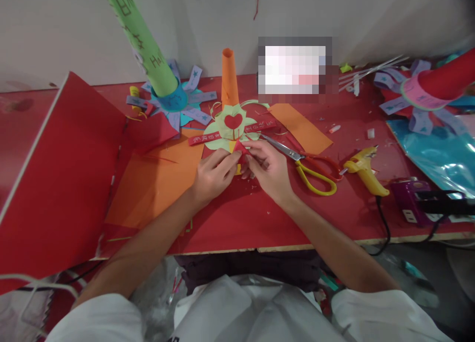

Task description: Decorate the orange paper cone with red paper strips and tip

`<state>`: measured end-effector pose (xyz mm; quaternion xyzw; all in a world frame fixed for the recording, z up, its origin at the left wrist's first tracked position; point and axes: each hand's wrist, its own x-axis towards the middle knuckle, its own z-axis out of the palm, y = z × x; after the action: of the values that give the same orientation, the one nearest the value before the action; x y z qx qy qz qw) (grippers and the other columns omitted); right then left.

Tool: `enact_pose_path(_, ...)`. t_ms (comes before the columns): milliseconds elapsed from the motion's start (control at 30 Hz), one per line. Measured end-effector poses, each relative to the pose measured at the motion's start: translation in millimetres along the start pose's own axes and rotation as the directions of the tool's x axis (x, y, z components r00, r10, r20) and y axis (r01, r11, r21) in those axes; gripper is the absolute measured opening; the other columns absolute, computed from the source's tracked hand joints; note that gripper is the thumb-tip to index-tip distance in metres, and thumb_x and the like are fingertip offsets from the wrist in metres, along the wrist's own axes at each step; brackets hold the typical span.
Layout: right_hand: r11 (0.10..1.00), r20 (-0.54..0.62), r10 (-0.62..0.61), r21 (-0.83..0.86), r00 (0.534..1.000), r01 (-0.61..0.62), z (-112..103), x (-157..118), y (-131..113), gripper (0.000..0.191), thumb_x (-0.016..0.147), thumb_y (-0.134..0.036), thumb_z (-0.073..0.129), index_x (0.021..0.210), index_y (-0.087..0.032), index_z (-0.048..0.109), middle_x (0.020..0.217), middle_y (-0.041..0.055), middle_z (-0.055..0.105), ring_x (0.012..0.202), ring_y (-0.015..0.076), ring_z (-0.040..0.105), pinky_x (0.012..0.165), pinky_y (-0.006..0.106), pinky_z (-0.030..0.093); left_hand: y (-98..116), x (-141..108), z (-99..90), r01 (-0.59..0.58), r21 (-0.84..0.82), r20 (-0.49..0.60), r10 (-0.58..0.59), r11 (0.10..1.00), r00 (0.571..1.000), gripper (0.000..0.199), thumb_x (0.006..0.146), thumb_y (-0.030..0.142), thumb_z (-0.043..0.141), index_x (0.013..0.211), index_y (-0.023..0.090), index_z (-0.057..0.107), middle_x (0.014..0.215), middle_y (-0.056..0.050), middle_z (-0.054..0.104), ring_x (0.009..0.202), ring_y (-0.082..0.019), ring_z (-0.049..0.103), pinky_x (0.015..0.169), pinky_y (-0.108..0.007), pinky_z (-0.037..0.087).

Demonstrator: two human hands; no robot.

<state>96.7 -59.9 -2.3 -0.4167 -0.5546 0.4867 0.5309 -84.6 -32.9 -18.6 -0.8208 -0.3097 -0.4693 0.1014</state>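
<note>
Both hands meet at a small piece of red and yellow paper (238, 146), pinched between the fingertips. My left hand (213, 176) grips it from the left with fingers curled, and my right hand (272, 171) from the right. Fingers hide its lower part. Just behind it is a pale green paper flower (218, 126) with a red heart (233, 121), and red paper strips with writing (260, 126) stick out on both sides. An orange paper cone (229, 77) rises behind the flower. Scissors (297, 159) with red and yellow handles lie right of my right hand.
A yellow glue gun (365, 171) and a purple power socket box (411, 201) lie at the right. Orange paper sheets (159, 183) and an upright red board (70, 183) are at the left. A green paper tube (148, 45) stands behind. Blue plastic sheet (434, 149) lies far right.
</note>
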Motion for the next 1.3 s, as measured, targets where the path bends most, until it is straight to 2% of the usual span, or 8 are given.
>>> enact_pose_path(233, 0.999, -0.001, 0.013, 0.030, 1.000, -0.013, 0.3, 0.6, -0.3, 0.029, 0.100, -0.048, 0.072, 0.121, -0.029, 0.069, 0.099, 0.0008, 0.079, 0.063, 0.0145, 0.073, 0.058, 0.031, 0.068, -0.5, -1.6, 0.4, 0.006, 0.014, 0.015, -0.006, 1.000, 1.000, 0.020, 0.101, 0.008, 0.059, 0.108, 0.018, 0.075, 0.080, -0.002, 0.070, 0.069, -0.011, 0.066, 0.062, -0.021, 0.050)
enact_pose_path(500, 0.997, 0.021, 0.051, 0.064, 0.998, -0.052, 0.1, 0.7, -3.0, 0.038, 0.096, -0.056, 0.076, 0.121, -0.029, 0.069, 0.104, 0.0020, 0.080, 0.066, 0.0146, 0.072, 0.060, 0.031, 0.068, -1.2, -1.7, 0.6, 0.023, 0.008, 0.019, -0.023, 1.000, 1.000, 0.020, 0.103, 0.012, 0.060, 0.110, 0.021, 0.076, 0.080, -0.002, 0.070, 0.069, -0.012, 0.066, 0.063, -0.023, 0.049)
enact_pose_path(900, 0.996, -0.007, 0.061, 0.073, 0.998, -0.060, 1.7, 0.3, -2.7, 0.040, 0.097, -0.060, 0.074, 0.120, -0.028, 0.068, 0.094, 0.0000, 0.077, 0.061, 0.0128, 0.068, 0.051, 0.026, 0.063, 0.0, -3.2, 2.7, 0.006, 0.036, 0.000, -0.006, 0.999, 1.000, 0.015, 0.104, 0.017, 0.064, 0.110, 0.022, 0.077, 0.079, -0.001, 0.070, 0.069, -0.013, 0.067, 0.063, -0.024, 0.051)
enact_pose_path(1133, 0.997, -0.043, 0.065, 0.046, 0.997, -0.063, 1.3, -0.9, 0.3, 0.036, 0.098, -0.058, 0.072, 0.118, -0.029, 0.067, 0.087, -0.0002, 0.073, 0.061, 0.0158, 0.069, 0.042, 0.025, 0.056, 0.8, -1.3, 1.4, -0.040, 0.015, 0.012, 0.040, 0.999, 0.999, 0.009, 0.102, 0.016, 0.069, 0.108, 0.021, 0.074, 0.082, -0.001, 0.073, 0.070, -0.013, 0.069, 0.065, -0.024, 0.053)
enact_pose_path(1200, 0.998, -0.061, 0.056, 0.044, 0.997, -0.053, 1.0, -0.6, 0.2, 0.034, 0.098, -0.057, 0.073, 0.116, -0.029, 0.068, 0.089, 0.0006, 0.074, 0.063, 0.0169, 0.070, 0.045, 0.027, 0.058, 1.4, -0.3, 0.8, -0.054, -0.001, 0.021, 0.054, 0.999, 0.998, 0.009, 0.102, 0.016, 0.069, 0.109, 0.020, 0.073, 0.082, -0.001, 0.073, 0.070, -0.013, 0.068, 0.065, -0.024, 0.053)
enact_pose_path(1300, 1.000, -0.101, 0.017, 0.020, 0.995, -0.015, 0.5, 0.3, 0.5, 0.033, 0.097, -0.057, 0.075, 0.112, -0.028, 0.069, 0.095, 0.0024, 0.076, 0.075, 0.0192, 0.074, 0.059, 0.031, 0.064, 3.4, 0.6, -1.1, -0.059, -0.033, 0.033, 0.060, 0.998, 0.998, 0.009, 0.104, 0.023, 0.069, 0.112, 0.020, 0.070, 0.084, -0.002, 0.073, 0.072, -0.014, 0.069, 0.065, -0.025, 0.052)
